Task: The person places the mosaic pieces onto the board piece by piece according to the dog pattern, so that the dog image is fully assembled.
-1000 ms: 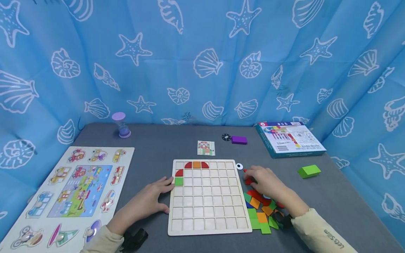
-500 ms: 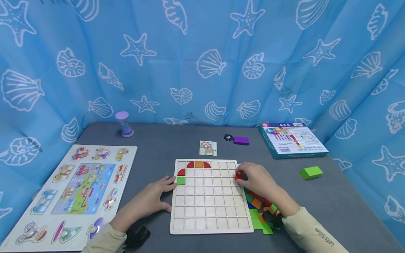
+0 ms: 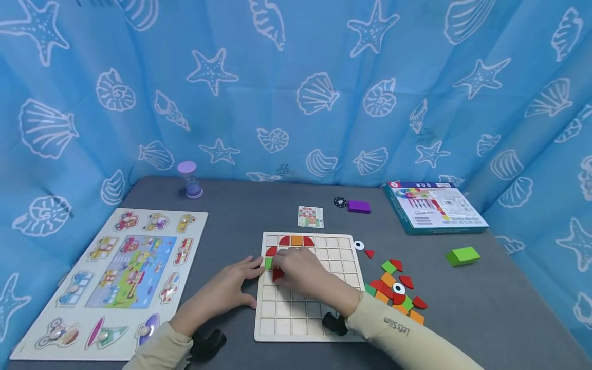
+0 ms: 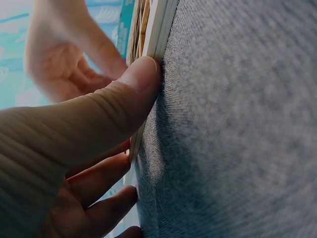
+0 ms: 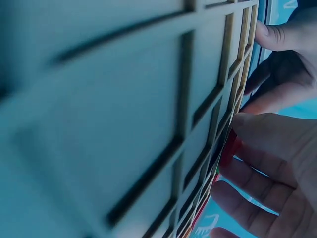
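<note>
My right hand (image 3: 300, 268) is over the left part of the grid board (image 3: 298, 308), its fingers grasping a red piece (image 3: 278, 274) by a pinch; the piece is just near and to the right of a green square (image 3: 267, 263), though I cannot tell whether it sits in a compartment; my left hand (image 3: 231, 288) is released, gripping nothing, its thumb and fingers spread and touching the board's left edge; that green square fills the third compartment from the far end of the left column, with a red quarter (image 3: 271, 251) just beyond it; along the far row lie a second red quarter (image 3: 284, 240), an orange square (image 3: 296, 240) and a third red quarter (image 3: 308, 241), side by side; to the right of the board a loose heap (image 3: 387, 279) of red, orange and green pieces lies on the tabletop (image 3: 231, 205), an eye disc (image 3: 399, 288) among them; another eye disc (image 3: 358, 245) and a red triangle (image 3: 369, 254) are near the board's far right corner; beyond the board are a card (image 3: 310, 217), a black chip (image 3: 340, 202) and a purple block (image 3: 359, 206); a box (image 3: 437, 207) lies far right, a green block (image 3: 463, 256) nearer; at left are a puzzle (image 3: 131, 272) and, farther, an upright sand timer (image 3: 194, 190).
</note>
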Motion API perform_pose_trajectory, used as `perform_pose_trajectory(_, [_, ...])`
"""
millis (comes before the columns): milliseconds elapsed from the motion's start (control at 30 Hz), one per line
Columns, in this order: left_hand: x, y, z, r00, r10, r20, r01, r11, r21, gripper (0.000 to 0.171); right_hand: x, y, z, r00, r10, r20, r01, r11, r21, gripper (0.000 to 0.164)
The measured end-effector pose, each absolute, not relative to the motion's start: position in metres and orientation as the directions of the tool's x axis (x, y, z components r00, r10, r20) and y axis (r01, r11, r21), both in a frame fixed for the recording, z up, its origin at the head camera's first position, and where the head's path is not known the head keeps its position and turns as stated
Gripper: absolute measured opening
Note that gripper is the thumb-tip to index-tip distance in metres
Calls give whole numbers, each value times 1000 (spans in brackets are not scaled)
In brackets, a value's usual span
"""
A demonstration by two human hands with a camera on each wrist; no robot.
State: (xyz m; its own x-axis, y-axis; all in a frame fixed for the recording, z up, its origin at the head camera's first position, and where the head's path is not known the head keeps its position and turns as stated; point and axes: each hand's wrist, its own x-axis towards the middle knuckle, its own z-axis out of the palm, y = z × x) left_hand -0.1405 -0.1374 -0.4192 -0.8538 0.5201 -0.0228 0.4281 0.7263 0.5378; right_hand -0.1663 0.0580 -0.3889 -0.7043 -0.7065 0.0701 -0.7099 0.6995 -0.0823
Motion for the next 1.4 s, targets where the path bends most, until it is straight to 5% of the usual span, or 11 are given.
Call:
perform_pose_trajectory(1200, [-141,-134,-417,-863,503,-47,403,741,537,76,-165,44,-395,-710,-689,149,-703,707,-81,18])
perform_pose_trajectory(1400, [-140,-134,-418,-864,500,-58,394,744,540,74,-161,63,-384,-748,-654,116,-664,730,-164,20])
